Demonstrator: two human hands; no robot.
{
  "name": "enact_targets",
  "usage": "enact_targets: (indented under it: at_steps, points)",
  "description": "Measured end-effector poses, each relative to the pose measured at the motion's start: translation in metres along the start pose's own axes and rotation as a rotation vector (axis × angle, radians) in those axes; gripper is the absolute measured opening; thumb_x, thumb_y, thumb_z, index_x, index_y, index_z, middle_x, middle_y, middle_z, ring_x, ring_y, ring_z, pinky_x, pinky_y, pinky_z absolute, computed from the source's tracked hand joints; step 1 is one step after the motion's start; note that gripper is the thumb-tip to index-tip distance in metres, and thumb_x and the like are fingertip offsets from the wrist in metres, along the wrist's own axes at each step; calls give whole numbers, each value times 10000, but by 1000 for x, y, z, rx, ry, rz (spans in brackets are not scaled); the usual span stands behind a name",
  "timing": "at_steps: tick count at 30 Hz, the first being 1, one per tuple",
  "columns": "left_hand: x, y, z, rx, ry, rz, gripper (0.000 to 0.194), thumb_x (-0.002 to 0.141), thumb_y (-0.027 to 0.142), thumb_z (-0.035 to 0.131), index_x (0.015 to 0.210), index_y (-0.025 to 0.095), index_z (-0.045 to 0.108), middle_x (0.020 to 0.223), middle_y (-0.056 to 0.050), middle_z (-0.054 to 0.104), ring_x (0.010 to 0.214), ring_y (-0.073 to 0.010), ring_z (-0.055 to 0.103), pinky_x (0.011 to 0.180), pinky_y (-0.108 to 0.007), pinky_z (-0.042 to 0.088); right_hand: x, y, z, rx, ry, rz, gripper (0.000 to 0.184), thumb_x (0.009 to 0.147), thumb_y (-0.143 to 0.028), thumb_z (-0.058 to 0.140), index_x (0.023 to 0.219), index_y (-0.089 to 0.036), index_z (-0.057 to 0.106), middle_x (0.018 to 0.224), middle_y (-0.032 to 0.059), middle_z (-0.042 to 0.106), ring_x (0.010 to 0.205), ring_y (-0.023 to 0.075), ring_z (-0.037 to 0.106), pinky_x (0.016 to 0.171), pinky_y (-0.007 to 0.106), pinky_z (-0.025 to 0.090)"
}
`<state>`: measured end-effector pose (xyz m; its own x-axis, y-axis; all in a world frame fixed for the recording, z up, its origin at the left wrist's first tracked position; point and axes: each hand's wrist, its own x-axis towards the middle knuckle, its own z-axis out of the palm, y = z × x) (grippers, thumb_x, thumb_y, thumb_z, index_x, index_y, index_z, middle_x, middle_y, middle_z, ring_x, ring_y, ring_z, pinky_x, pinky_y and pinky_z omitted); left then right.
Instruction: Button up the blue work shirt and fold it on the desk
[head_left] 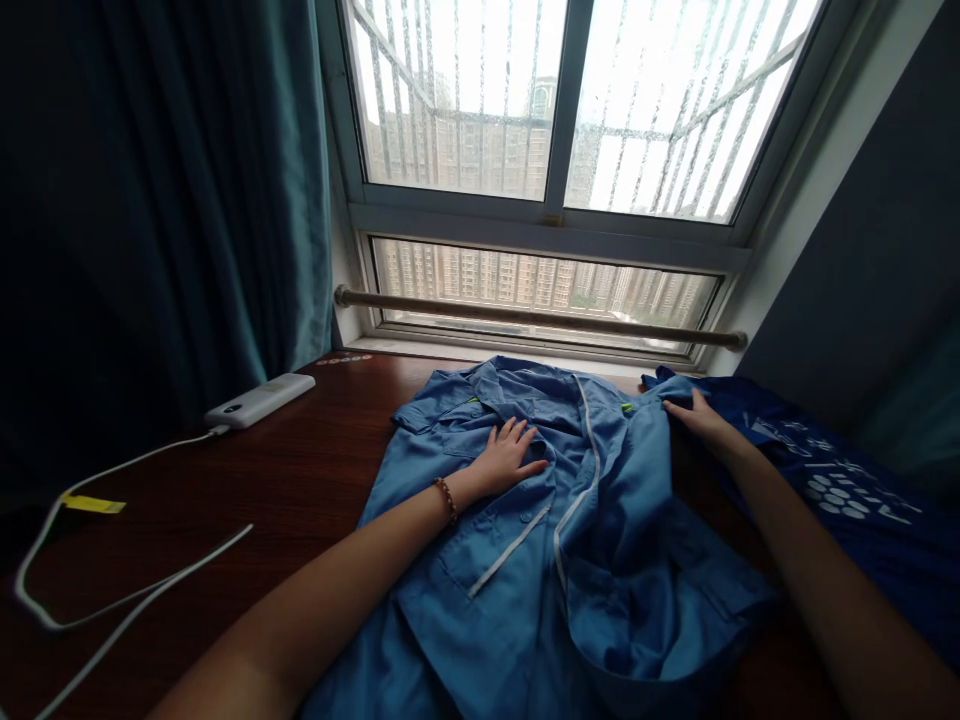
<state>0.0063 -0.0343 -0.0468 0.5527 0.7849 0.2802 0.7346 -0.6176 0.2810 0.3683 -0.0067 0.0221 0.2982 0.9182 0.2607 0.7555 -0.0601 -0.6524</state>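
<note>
A blue short-sleeved work shirt [480,540] with white piping lies spread on the dark wooden surface, its collar end toward the window. My left hand [510,458] rests flat on the shirt's chest, fingers spread, a beaded bracelet [445,499] at the wrist. At the shirt's right shoulder, my right hand [701,418] pinches the sleeve cloth between thumb and fingers. The right front panel is bunched and folded in loose creases below that hand. Small bright green bits show near both shoulders.
A dark blue printed cloth [840,470] lies at the right. On the left are a white power strip [261,400], its white cable [135,460] and a yellow tag [94,504]. Behind stand a window with a horizontal rail [540,320] and a teal curtain [292,200].
</note>
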Motion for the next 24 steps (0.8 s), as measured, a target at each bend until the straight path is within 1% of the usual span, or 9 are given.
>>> enact_targets:
  at_steps: [5, 9, 12, 15, 17, 18, 19, 21, 24]
  points:
    - [0, -5, 1, 102, -147, 87, 643, 793, 632, 249, 1321, 267, 292, 1408, -97, 237, 1291, -319, 129, 981, -569, 104, -45, -45, 5, -410, -172, -254, 473, 757, -416, 523, 1110, -102, 498, 1044, 165, 569, 985, 276, 522, 818, 330, 400]
    - [-8, -7, -11, 103, -218, 185, 628, 781, 630, 302, 1327, 320, 265, 1419, -72, 214, 1297, -318, 119, 982, -567, 92, -116, -76, 26, -454, -601, -485, 327, 785, -469, 464, 798, -163, 582, 743, 65, 618, 673, 179, 574, 582, 239, 400]
    - [-21, -8, -26, 60, -259, 257, 605, 775, 596, 377, 1316, 338, 288, 1417, -53, 224, 1299, -307, 124, 1006, -531, 72, -159, -81, 29, -527, -752, -573, 336, 708, -489, 554, 717, -154, 587, 692, 52, 608, 638, 179, 562, 528, 232, 368]
    - [-36, -7, -39, -17, -272, 323, 569, 775, 545, 437, 1297, 346, 331, 1419, -27, 223, 1298, -299, 139, 1031, -478, 45, -169, -77, 16, -463, -1160, -408, 331, 684, -464, 591, 621, -139, 584, 602, 25, 594, 582, 151, 564, 499, 207, 379]
    - [-44, -4, -45, -82, -278, 349, 540, 767, 514, 476, 1272, 350, 378, 1411, -2, 247, 1296, -291, 149, 1042, -436, 35, -157, -70, 7, -333, -1471, -126, 351, 665, -475, 617, 653, -125, 585, 605, 29, 603, 566, 145, 581, 495, 198, 416]
    - [-46, -3, -45, -124, -274, 354, 515, 768, 494, 488, 1254, 346, 407, 1398, 9, 278, 1294, -283, 165, 1048, -412, 45, -147, -66, 4, -236, -1511, 27, 385, 662, -500, 616, 705, -119, 581, 634, 43, 615, 570, 151, 593, 494, 203, 437]
    - [-46, -2, -45, -178, -250, 348, 484, 778, 469, 485, 1240, 332, 433, 1379, 13, 318, 1286, -271, 196, 1051, -386, 75, -134, -61, 4, -118, -1452, 156, 430, 666, -531, 605, 779, -118, 568, 674, 60, 624, 583, 162, 606, 499, 216, 459]
    - [-39, -3, -40, -314, -117, 265, 436, 800, 413, 472, 1211, 268, 477, 1308, -19, 418, 1236, -242, 316, 1033, -340, 187, -107, -51, 10, 138, -1100, 312, 517, 683, -565, 578, 947, -128, 499, 756, 88, 625, 619, 183, 626, 515, 252, 494]
    - [-12, -12, -31, -506, 268, -202, 378, 778, 324, 510, 1111, 147, 525, 1122, -105, 542, 1058, -222, 492, 924, -336, 354, -66, -48, 29, 383, -621, 440, 546, 681, -459, 643, 1050, -139, 400, 769, 91, 598, 620, 200, 628, 535, 317, 523]
